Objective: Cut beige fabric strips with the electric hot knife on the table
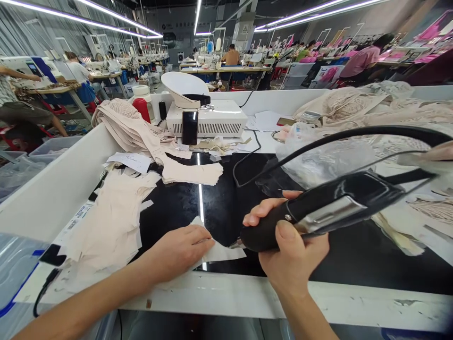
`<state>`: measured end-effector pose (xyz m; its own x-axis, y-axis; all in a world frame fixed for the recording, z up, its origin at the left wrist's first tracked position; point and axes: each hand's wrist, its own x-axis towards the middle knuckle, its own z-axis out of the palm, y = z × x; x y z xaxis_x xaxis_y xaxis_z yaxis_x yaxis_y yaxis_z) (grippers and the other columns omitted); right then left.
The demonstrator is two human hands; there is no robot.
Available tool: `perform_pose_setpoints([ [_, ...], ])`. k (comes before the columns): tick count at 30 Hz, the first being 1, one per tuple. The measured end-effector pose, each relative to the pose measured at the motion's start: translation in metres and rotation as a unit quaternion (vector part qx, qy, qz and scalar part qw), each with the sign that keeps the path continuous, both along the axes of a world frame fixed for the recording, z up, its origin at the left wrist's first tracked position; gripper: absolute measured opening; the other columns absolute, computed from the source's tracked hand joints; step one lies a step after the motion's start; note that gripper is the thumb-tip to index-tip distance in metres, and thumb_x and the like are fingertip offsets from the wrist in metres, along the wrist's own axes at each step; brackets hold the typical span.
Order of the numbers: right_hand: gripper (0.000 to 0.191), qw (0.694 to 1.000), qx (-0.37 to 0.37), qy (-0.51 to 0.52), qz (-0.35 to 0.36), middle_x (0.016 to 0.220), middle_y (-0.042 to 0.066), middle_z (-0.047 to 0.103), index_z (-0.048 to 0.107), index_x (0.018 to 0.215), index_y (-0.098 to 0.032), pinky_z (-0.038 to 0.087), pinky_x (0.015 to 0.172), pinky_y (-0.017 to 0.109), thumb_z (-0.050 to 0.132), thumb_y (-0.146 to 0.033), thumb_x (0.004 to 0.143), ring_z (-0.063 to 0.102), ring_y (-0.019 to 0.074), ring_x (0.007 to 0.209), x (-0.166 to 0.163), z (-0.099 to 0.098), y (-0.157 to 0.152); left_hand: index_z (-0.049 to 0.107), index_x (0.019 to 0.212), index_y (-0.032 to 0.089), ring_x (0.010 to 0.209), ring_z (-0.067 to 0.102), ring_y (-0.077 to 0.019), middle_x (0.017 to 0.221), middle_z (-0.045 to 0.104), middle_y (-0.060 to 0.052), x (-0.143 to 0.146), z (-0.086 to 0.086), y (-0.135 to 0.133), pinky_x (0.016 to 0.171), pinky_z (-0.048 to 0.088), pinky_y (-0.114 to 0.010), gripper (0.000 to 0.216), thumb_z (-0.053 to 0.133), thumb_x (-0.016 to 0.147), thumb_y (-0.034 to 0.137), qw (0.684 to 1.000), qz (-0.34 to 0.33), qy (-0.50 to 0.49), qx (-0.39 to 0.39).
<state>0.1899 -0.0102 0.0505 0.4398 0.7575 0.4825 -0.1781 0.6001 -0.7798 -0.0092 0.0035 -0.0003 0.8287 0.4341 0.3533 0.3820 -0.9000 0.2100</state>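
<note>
My right hand [288, 245] is wrapped round a black handheld tool [329, 203] with a silver lever along its side. A small metal tip at its lower left end points at a pale fabric piece [226, 253] on the shiny black work surface [219, 208]. Whether the tip touches the cloth, I cannot tell. My left hand [180, 250] lies palm down over the same piece, its fingers stretched out and its thumb hidden. To the left lies a loose pile of cream fabric pieces [106, 222]. A neat cream stack [191, 172] sits farther back.
A white vented box [208, 120] stands at the back, with a phone [190, 127] leaning on it and a white visor [186, 89] on top. Plastic bags [307, 151] and cream fabric bundles [347, 106] fill the right. A black cable [244, 165] crosses the surface. People work at tables beyond.
</note>
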Motion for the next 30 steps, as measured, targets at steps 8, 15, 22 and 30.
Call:
perform_pose_setpoints([
  [8,0.033,0.999,-0.017,-0.029,-0.01,0.077,-0.003,0.066,0.063,0.109,-0.027,0.054,0.058,0.033,0.078,-0.034,0.081,0.062,0.0157,0.061,0.014,-0.01,-0.013,0.06,0.113,0.011,0.093,0.067,-0.0212,0.098,0.068,-0.01,0.023,-0.001,-0.012,0.083,0.059,-0.033,0.022,0.039,0.107,0.015,1.0,0.012,0.011,0.016],
  [15,0.034,0.999,-0.018,-0.036,-0.007,0.075,-0.003,0.066,0.062,0.109,-0.027,0.054,0.056,0.034,0.08,-0.035,0.08,0.062,0.0163,0.059,0.016,-0.007,-0.018,0.059,0.118,0.014,0.102,0.065,-0.0232,0.107,0.066,-0.01,0.018,-0.005,-0.017,0.088,0.06,-0.036,0.018,0.048,0.105,0.021,0.999,0.025,0.027,-0.027],
  [22,0.035,1.0,-0.007,-0.006,0.006,0.074,-0.004,0.065,0.062,0.107,-0.027,0.053,0.053,0.032,0.08,-0.039,0.08,0.061,0.0158,0.058,0.006,-0.003,-0.011,0.058,0.117,0.013,0.101,0.066,-0.0247,0.108,0.065,-0.012,0.019,-0.006,-0.02,0.086,0.061,-0.037,0.017,0.05,0.103,0.016,0.999,0.026,0.025,-0.02],
  [30,0.034,0.999,-0.002,0.006,0.04,0.079,-0.004,0.066,0.061,0.112,-0.027,0.055,0.059,0.032,0.078,-0.034,0.083,0.062,0.0145,0.062,-0.006,-0.013,0.0,0.058,0.118,0.014,0.103,0.066,-0.0252,0.11,0.064,-0.011,0.018,-0.009,-0.02,0.086,0.061,-0.037,0.018,0.051,0.102,0.015,0.999,0.029,0.022,-0.026],
])
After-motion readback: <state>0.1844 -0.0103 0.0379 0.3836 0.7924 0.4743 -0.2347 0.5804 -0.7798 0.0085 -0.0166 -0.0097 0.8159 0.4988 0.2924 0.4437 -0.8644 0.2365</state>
